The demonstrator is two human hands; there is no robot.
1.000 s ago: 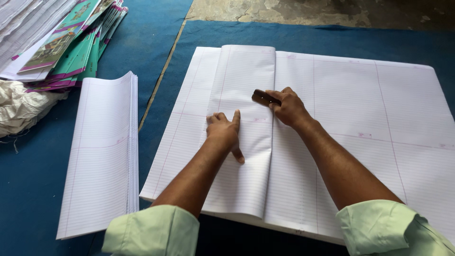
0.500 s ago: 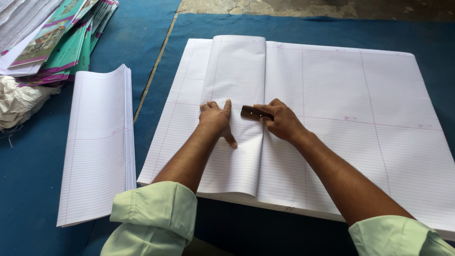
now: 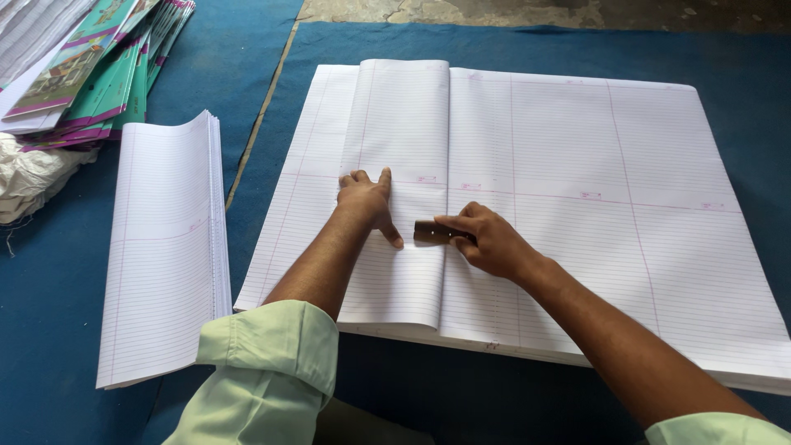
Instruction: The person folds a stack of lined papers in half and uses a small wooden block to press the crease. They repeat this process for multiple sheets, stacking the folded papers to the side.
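A big stack of white ruled paper sheets (image 3: 626, 198) lies on the blue mat. Its top sheet is folded over into a narrower panel (image 3: 404, 124) at the left centre. My left hand (image 3: 367, 202) presses flat on that folded panel, fingers spread. My right hand (image 3: 486, 239) grips a small dark brown flat tool (image 3: 430, 232) and holds it against the fold line, just right of my left thumb.
A separate pile of folded ruled sheets (image 3: 165, 247) lies to the left. Colourful green and pink booklet covers (image 3: 91, 74) are stacked at the top left, with a crumpled white cloth (image 3: 33, 177) below them. The blue mat (image 3: 741, 74) ends at a bare floor (image 3: 494, 10) beyond.
My right hand has drawn the brown tool down the fold toward me. My left hand has slid along the folded panel with it. The view has shifted slightly.
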